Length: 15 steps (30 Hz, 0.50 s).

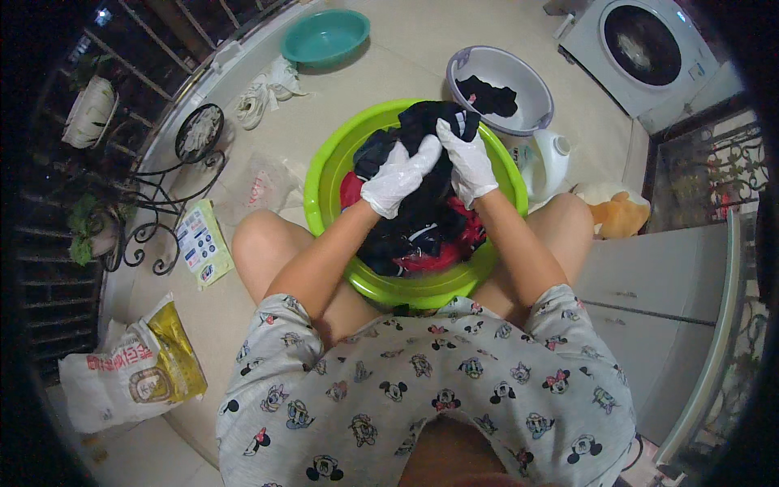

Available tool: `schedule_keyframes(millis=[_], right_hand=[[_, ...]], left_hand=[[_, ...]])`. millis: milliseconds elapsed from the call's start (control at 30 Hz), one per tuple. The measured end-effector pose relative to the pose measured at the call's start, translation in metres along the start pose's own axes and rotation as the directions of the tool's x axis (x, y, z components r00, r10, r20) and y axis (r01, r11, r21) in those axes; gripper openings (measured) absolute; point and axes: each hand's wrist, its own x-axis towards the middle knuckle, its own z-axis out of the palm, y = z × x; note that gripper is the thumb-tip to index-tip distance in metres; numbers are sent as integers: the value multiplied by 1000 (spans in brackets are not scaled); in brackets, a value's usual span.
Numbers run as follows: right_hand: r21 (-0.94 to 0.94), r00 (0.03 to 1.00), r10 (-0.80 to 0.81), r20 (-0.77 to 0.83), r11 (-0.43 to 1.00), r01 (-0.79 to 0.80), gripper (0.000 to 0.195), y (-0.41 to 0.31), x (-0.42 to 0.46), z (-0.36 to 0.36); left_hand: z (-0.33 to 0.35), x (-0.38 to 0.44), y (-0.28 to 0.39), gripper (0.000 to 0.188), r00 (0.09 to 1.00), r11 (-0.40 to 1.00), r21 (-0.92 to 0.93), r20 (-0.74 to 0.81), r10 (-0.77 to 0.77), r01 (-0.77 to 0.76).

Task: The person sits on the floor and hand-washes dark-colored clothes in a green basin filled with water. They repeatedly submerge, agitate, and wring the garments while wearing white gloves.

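Observation:
Between my knees stands a lime-green plastic basin (313, 189) with wet dark and red clothes heaped in it. My left hand (401, 173), in a white disposable glove, grips a black garment (426, 119) with white stripes near the basin's far side. My right hand (467, 159), gloved the same way, pinches that garment close to its striped part. The two hands are near each other, above the other clothes. A red garment (429, 259) shows at the near side, among dark cloth, with some water around it. The fingertips are partly hidden by the cloth.
Beyond the basin are a pale purple-rimmed basin (529, 82) holding a black garment, and a teal basin (325, 39). A white detergent bottle (551, 161) stands at right, near a plush toy (621, 213). White shoes (251, 106), a packet (204, 243) and a washing machine (642, 49) are around.

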Motion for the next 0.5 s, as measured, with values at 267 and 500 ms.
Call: schedule_keyframes(millis=[267,500], right_hand=[[380,968,38,247,915,-133,29,-83,-36,27],[-277,841,22,541,949,153,115,-25,-21,-23]], left_hand=[[7,2,-43,75,985,942,298,119,126,-157],[4,-5,-12,42,968,912,-370,-104,-230,177]])
